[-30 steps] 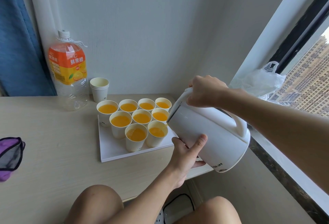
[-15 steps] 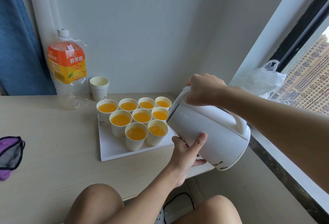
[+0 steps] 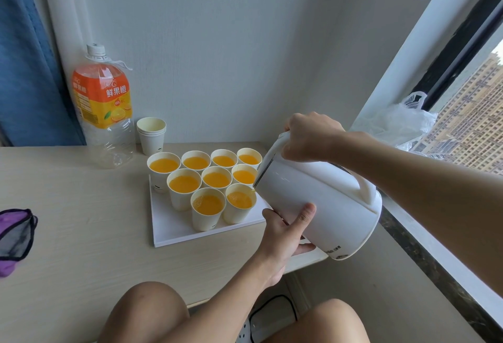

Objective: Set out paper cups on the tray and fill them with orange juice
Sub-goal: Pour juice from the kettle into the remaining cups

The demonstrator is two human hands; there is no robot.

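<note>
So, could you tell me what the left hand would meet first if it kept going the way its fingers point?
The left hand already presses the white kettle, its fingers pointing up and right, so the kettle's wall blocks it straight away.

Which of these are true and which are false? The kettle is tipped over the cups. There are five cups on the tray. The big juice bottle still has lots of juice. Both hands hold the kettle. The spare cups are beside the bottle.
1. The white kettle is tipped over the cups. True; its spout is over the front right cup.
2. Five cups stand on the tray. False; nine do, all holding juice.
3. The juice bottle has lots of juice. False; it looks empty.
4. Both hands hold the kettle. True; right hand on top, left hand underneath.
5. The spare cups are beside the bottle. True.
</note>
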